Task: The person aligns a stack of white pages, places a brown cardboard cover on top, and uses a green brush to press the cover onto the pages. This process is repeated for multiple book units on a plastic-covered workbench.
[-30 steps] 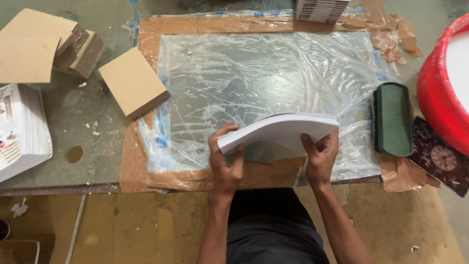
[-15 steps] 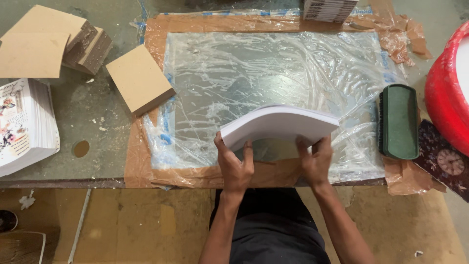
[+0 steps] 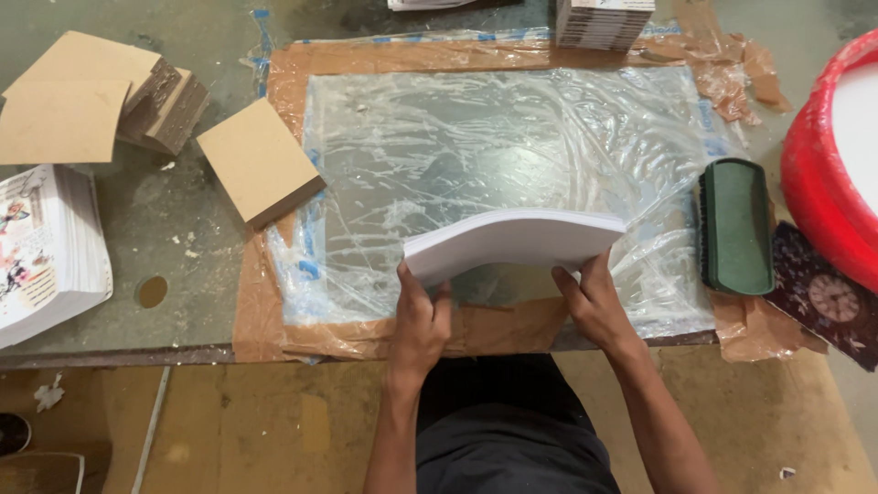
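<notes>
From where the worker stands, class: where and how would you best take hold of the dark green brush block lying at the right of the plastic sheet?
Grip the green brush block across its two long sides, near the middle, coming down from above. It lies flat on the table, long axis running away from the worker, so the narrow width suits one hand. The right hand is nearest, though both hands now hold the white paper stack.

Matt paper stack (image 3: 512, 240) — glossy plastic sheet (image 3: 512, 155)

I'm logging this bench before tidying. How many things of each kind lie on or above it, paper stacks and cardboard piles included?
White paper stack held in both hands: 1
Printed paper stacks, one at left, one at top: 2
Cardboard piles: 2
Green brush block: 1
Red tub: 1
Total: 7
</notes>
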